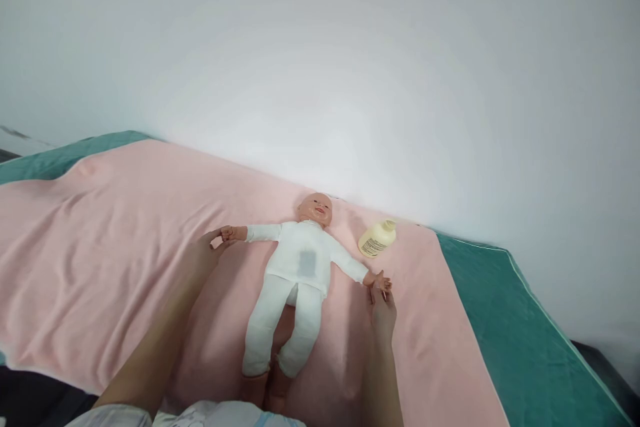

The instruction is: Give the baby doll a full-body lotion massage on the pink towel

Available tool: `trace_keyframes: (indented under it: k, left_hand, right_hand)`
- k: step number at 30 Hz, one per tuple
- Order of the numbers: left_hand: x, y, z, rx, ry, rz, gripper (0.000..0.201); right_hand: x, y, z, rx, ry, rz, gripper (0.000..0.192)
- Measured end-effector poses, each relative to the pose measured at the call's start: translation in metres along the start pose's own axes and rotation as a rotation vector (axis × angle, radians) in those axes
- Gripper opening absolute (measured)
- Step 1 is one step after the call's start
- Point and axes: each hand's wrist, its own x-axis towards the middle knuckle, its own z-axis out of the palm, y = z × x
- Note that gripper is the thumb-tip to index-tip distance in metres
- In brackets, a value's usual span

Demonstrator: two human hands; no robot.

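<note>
While both my arms reach forward, my left hand [207, 248] pinches one wrist of the soft white-clothed doll [295, 273] lying on the fuzzy pink towel [100, 247], right hand [383, 310] fingers closed on the other

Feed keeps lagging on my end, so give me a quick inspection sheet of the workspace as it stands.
Surface: pink towel spread over a teal cover, some wrinkles.
Job's things: doll in white clothing lies face up on the towel, arms spread, head toward the wall.
Clutter: cream bottle lying on its side beside the doll's head.
Hands: left hand touches the doll's one hand; right hand touches the other; whether either grips it cannot be told.
Cables: nothing seen.
Surroundings: plain white wall behind; light fabric at the bottom edge.
</note>
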Motion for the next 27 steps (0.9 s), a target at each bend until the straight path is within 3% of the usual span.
trace_keyframes:
  k: [5, 10, 13, 17, 21, 27]
  left_hand:
    - [-0.021, 0.024, 0.011, 0.159, -0.011, 0.16, 0.05]
    - [-0.045, 0.044, 0.042, 0.121, -0.33, 0.402, 0.037]
    - [-0.055, 0.043, 0.061, 0.148, -0.408, 0.575, 0.032]
    - [-0.06, 0.035, 0.078, 0.182, -0.452, 0.75, 0.032]
    - [-0.059, 0.03, 0.085, 0.19, -0.431, 0.835, 0.032]
    - [-0.058, 0.032, 0.086, 0.19, -0.442, 0.843, 0.033]
  right_hand:
    - [-0.03, -0.021, 0.027, -0.123, -0.048, -0.231, 0.059]
    - [-0.064, -0.027, 0.055, -0.266, -0.312, -0.451, 0.04]
    - [-0.076, -0.018, 0.063, -0.443, -0.465, -0.592, 0.032]
    - [-0.082, -0.003, 0.068, -0.566, -0.62, -0.813, 0.031]
    - [-0.084, 0.004, 0.073, -0.669, -0.654, -0.984, 0.03]
    - [-0.087, 0.006, 0.076, -0.771, -0.671, -1.062, 0.03]
